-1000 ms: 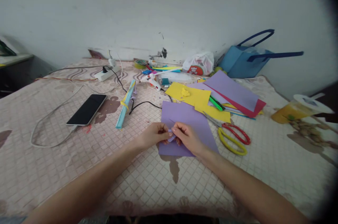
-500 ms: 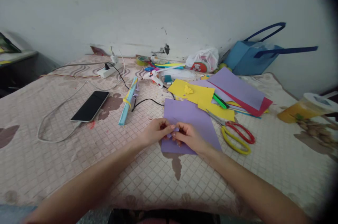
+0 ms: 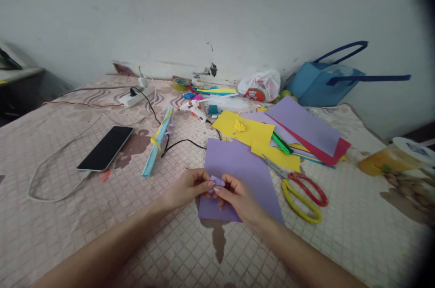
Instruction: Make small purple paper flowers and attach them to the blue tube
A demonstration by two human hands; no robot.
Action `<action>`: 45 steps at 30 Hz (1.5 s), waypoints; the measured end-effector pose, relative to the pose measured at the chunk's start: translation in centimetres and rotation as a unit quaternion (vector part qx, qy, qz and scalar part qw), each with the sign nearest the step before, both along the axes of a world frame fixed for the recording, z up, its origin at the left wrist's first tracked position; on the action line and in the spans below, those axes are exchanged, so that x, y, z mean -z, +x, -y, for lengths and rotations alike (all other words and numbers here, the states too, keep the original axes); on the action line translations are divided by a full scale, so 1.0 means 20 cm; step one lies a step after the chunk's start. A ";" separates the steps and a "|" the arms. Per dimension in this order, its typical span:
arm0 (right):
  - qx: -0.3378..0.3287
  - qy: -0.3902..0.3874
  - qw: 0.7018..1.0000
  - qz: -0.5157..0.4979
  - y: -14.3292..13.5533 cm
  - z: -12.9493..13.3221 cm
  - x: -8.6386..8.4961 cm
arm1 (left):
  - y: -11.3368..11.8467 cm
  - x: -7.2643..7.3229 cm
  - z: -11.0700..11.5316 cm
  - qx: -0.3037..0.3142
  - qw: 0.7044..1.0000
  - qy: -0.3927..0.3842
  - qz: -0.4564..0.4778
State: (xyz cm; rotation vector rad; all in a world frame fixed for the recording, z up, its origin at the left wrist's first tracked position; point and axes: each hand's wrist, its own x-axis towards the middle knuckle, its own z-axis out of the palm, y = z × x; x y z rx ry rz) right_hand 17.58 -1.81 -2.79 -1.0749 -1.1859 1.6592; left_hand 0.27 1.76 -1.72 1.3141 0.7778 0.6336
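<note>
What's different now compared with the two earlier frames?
The small purple paper piece has shifted in the fingers: more of it now shows beyond the thumbs. The camera view has tilted, so the table things sit lower in the picture. Nothing was visibly let go: the left hand and right hand still hold the piece over the purple sheet. Scissors and phone stayed put.

A scuffed grey wall (image 3: 163, 21) backs the table (image 3: 183, 247).

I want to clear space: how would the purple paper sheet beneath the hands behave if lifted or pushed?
The purple paper sheet looks thin, so it is probably light and would likely bend when lifted by one corner. Lying flat on the patterned tablecloth, it would probably slide rather than tip.
</note>
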 end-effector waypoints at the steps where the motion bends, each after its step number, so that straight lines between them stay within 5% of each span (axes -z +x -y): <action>1: -0.012 0.002 1.000 -0.002 0.00 0.00 0.00 | 0.00 0.00 -0.01 -0.007 1.000 -0.006 -0.010; 18: -0.007 -0.032 0.999 0.004 0.01 -0.03 0.00 | -0.02 -0.04 0.00 0.021 0.997 -0.071 -0.006; 23: -0.028 -0.002 1.000 -0.002 0.01 -0.04 0.00 | -0.02 -0.02 0.01 -0.017 0.998 -0.066 -0.003; 29: 0.024 0.086 0.992 0.086 0.01 -0.03 -0.02 | 0.00 -0.01 0.01 -0.064 0.998 -0.021 -0.009; 32: 0.071 0.161 0.971 0.164 0.03 -0.02 -0.05 | 0.00 -0.02 0.01 -0.108 0.993 -0.005 -0.037; 35: 0.101 0.298 0.912 0.261 0.04 -0.01 -0.06 | 0.01 -0.04 0.01 -0.087 0.991 -0.096 -0.015; 40: 0.024 0.478 0.813 0.332 0.09 -0.03 -0.04 | 0.03 -0.04 0.03 -0.056 0.962 -0.254 0.079; 45: 0.001 0.458 0.829 0.320 0.10 -0.04 -0.06 | 0.03 -0.03 0.04 -0.113 0.969 -0.203 0.089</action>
